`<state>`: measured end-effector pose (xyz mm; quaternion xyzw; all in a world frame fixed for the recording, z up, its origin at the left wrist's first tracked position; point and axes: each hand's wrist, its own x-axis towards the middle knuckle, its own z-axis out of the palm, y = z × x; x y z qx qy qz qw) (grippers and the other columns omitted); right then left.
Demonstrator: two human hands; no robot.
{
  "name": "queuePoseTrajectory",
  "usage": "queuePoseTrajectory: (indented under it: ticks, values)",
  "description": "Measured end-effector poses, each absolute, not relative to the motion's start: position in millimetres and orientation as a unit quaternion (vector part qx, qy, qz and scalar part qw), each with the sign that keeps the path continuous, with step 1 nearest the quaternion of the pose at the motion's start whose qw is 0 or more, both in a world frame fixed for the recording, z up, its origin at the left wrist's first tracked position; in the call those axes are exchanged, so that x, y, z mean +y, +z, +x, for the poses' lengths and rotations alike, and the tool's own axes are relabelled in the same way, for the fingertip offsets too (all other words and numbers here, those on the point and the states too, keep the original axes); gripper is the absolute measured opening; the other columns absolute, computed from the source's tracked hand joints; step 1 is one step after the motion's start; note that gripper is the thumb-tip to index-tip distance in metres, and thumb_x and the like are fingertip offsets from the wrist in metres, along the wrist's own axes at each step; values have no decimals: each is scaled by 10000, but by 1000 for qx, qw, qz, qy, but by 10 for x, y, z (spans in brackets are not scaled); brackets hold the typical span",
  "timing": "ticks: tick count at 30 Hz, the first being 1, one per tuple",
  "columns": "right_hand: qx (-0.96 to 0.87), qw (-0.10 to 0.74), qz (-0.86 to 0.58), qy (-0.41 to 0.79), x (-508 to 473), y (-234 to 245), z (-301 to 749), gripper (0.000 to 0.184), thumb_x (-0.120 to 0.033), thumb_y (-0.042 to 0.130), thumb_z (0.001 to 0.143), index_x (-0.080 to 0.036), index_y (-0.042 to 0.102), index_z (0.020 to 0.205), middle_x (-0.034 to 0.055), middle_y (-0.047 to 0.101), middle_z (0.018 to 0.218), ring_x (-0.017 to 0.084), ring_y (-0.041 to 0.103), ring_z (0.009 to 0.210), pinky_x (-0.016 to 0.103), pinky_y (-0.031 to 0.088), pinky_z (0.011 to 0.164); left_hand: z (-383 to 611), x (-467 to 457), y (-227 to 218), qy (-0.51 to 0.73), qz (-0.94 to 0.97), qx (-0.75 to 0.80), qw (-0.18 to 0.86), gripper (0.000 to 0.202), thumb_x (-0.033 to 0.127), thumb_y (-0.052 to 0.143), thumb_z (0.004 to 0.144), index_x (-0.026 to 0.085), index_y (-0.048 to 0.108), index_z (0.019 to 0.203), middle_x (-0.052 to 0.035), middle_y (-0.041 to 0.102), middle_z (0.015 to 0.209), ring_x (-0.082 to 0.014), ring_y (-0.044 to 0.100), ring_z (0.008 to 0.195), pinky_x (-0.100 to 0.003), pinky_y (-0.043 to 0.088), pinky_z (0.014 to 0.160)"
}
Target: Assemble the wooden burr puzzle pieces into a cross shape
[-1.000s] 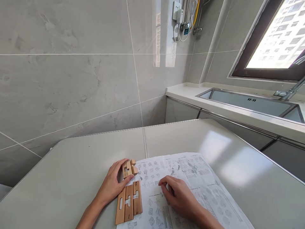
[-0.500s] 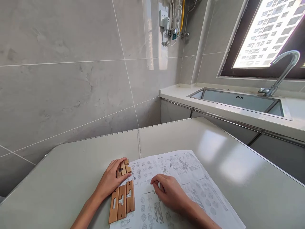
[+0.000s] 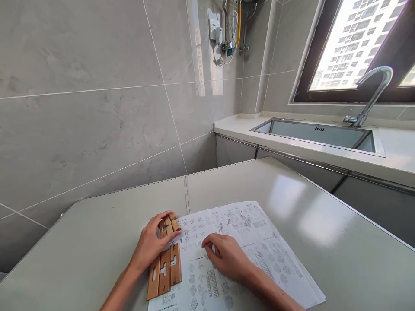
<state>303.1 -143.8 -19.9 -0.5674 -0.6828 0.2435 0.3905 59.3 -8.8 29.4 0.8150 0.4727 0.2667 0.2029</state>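
Blocks point(image 3: 169, 224) lie gripped in the left hand point(image 3: 149, 242) — right hand point(image 3: 226, 255) apart.

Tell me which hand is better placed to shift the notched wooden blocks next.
Left, I'd judge: the left hand curls around the notched wooden blocks, while the right hand sits apart from them, over the printed sheet.
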Motion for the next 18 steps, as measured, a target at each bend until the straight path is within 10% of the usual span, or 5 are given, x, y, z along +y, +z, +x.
queuePoseTrajectory:
  ticks: [18]
  values:
    - [-549,449,-671,216,-1368,-334,3117,170,-242,475,980,-240,644,992,-9,671,696,192,614,582,283,413,566,1358,-825,-26,226,866,321,309,642,275,865,824,369,579,1391,-67,667,1350,-343,623,1284,-524,572,1063]
